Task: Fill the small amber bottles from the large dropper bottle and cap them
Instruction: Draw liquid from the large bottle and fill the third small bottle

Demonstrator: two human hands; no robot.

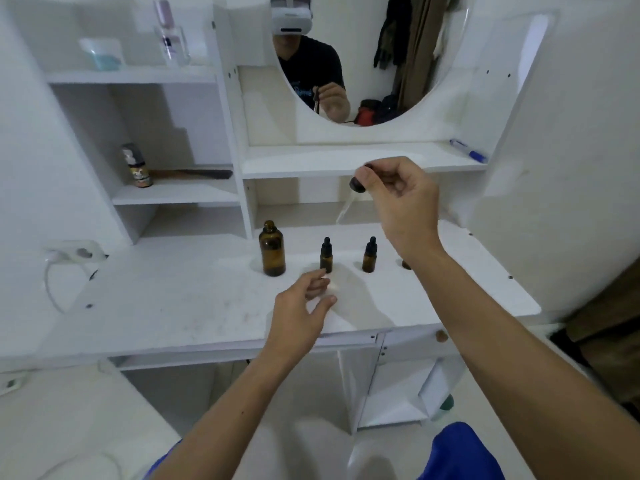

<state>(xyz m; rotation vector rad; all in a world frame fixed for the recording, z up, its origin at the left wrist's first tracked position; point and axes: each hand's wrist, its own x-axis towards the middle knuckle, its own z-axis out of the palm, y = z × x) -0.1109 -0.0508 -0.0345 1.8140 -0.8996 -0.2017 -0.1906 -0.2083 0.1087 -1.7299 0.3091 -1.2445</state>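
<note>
Two hands differed: our right hand (398, 192) pinched the fragile glass dropper (356, 183) by its bulb, our left hand (304, 306) hung relaxed.

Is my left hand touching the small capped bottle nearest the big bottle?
Cannot tell. In the head view the left hand's fingertips overlap the base of the small bottle, so neither contact nor a gap shows plainly.

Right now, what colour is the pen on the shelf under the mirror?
The pen is blue with a white part, seen best in the head view.
</note>
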